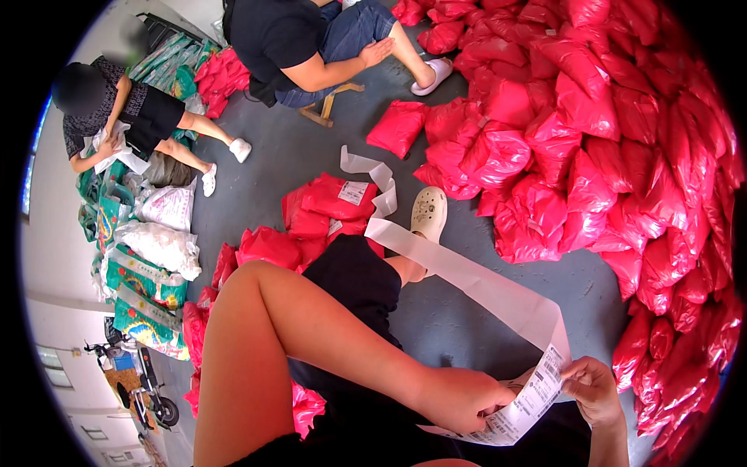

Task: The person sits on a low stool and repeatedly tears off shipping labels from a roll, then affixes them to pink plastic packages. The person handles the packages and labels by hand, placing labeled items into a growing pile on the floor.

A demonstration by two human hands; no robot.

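A strip of printed shipping labels [516,411] bears writing and barcodes. It lies across both my hands, low in the picture. My left hand [467,401] grips the strip's left side between thumb and fingers, its forearm crossing my lap. At the right edge, my right hand [590,390] pinches the strip between thumb and finger. From there a long pale blank strip of backing paper [467,274] runs up and left past my cream clog [429,219] and trails in folds to the floor. Red plastic parcels [327,204], some labelled, lie beside my leg.
A large heap of red parcels [583,146] fills the right side. One person [280,46] sits on a low wooden stool [327,111]; another [134,117] bends over, holding white material. Green and white sacks [146,274] line the left wall, with an electric scooter [146,391] below.
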